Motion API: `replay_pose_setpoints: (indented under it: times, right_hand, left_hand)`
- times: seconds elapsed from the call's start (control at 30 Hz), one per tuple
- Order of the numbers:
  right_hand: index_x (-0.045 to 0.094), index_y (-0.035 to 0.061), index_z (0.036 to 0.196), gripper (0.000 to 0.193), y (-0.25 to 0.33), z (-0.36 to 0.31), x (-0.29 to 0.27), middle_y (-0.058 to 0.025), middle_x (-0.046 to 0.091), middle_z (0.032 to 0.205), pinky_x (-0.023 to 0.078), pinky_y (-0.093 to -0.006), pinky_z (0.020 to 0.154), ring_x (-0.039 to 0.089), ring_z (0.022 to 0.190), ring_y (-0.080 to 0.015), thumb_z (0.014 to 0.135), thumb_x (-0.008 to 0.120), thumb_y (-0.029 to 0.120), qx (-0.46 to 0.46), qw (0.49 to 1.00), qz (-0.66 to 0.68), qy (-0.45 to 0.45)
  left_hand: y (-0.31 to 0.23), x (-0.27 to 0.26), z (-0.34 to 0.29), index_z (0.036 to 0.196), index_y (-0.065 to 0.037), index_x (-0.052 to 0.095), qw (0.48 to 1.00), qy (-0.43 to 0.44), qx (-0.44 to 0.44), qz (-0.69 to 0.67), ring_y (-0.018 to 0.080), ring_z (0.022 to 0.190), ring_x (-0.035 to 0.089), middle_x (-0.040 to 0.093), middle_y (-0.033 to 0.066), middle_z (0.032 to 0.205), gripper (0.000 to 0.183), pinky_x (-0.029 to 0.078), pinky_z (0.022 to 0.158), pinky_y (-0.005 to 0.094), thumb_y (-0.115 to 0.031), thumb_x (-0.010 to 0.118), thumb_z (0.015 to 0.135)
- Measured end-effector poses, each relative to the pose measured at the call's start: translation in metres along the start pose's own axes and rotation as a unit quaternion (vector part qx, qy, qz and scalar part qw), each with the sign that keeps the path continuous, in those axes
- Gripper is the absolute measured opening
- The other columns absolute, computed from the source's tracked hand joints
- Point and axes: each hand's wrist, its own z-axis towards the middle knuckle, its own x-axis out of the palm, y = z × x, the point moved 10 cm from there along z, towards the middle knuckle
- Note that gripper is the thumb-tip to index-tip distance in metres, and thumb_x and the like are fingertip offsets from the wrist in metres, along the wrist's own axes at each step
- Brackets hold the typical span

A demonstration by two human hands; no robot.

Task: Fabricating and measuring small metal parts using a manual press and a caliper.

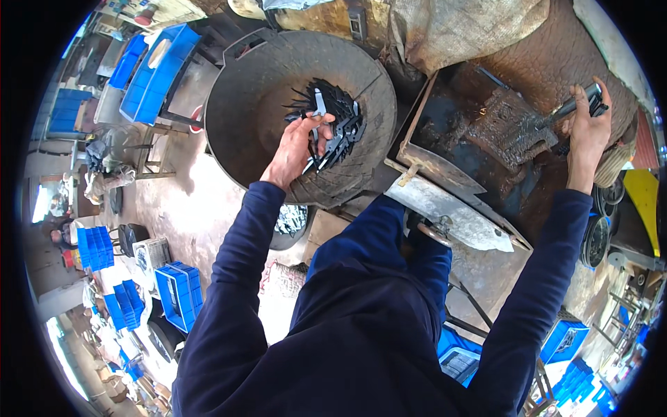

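My left hand is over a large round metal basin, fingers curled and closed on a slim flat metal piece with a pale shiny end. Beneath it lies a heap of similar dark metal pieces, some with bright edges. Their exact kind is too small to tell. At the right, my right hand is closed around a metal lever handle, with the index finger stuck out. The handle joins a dirty, grease-covered machine block standing in an open metal tray.
A pale metal plate slopes from the tray's near edge by my knees. Cloth sacking hangs behind the tray. Blue crates stand at the far left, with more blue crates on the floor. Black round wheels are at the right.
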Motion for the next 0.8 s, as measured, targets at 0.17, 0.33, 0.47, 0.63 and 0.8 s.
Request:
replay_pose_setpoints:
  times: [0.17,0.33,0.47,0.63,0.8]
  right_hand:
    - [0.050,0.0082,0.142,0.050,-0.002,-0.001,0.006,-0.0062,0.075,0.096,0.041,-0.0227,0.044,0.048,0.051,-0.0049,0.098,0.070,0.018,0.018,0.999,0.037,0.004]
    - [0.048,0.0068,0.143,0.051,-0.004,0.001,0.008,-0.0080,0.075,0.098,0.042,-0.0230,0.044,0.048,0.050,-0.0056,0.098,0.070,0.017,0.012,0.999,0.051,0.008]
    - [0.048,0.0057,0.143,0.051,-0.004,0.001,0.009,-0.0093,0.075,0.098,0.042,-0.0232,0.044,0.048,0.049,-0.0059,0.098,0.069,0.016,0.006,0.998,0.066,0.013]
    - [0.047,0.0048,0.143,0.051,0.001,0.001,0.009,-0.0101,0.075,0.096,0.042,-0.0232,0.044,0.048,0.048,-0.0061,0.098,0.070,0.015,-0.004,0.997,0.077,0.008]
    - [0.048,0.0056,0.143,0.051,-0.006,0.000,-0.001,-0.0094,0.075,0.094,0.041,-0.0237,0.043,0.048,0.047,-0.0069,0.097,0.070,0.014,-0.014,0.998,0.060,-0.009]
  left_hand:
    - [0.053,-0.027,0.004,0.108,0.000,0.066,0.993,-0.001,-0.101,0.062,0.0125,0.060,0.054,0.064,0.0039,0.080,0.029,0.046,0.057,0.0274,-0.023,0.048,0.105]
    - [0.095,-0.035,-0.015,0.108,0.000,0.066,0.983,-0.010,-0.174,0.056,0.0114,0.060,0.053,0.062,0.0030,0.079,0.026,0.046,0.057,0.0260,-0.019,0.050,0.104]
    - [0.105,-0.034,-0.024,0.103,-0.002,0.066,0.977,-0.004,-0.205,0.058,0.0103,0.057,0.046,0.055,0.0006,0.071,0.023,0.040,0.053,0.0257,-0.019,0.050,0.102]
    - [0.084,-0.022,-0.030,0.087,-0.005,0.061,0.978,0.002,-0.208,0.012,0.0088,0.052,0.034,0.041,-0.0027,0.064,0.024,0.028,0.050,0.0255,-0.021,0.050,0.101]
    - [0.043,0.029,-0.036,0.081,-0.007,0.058,0.987,0.084,-0.129,-0.036,0.0065,0.054,0.034,0.042,-0.0046,0.064,0.030,0.026,0.051,0.0264,-0.030,0.054,0.100]
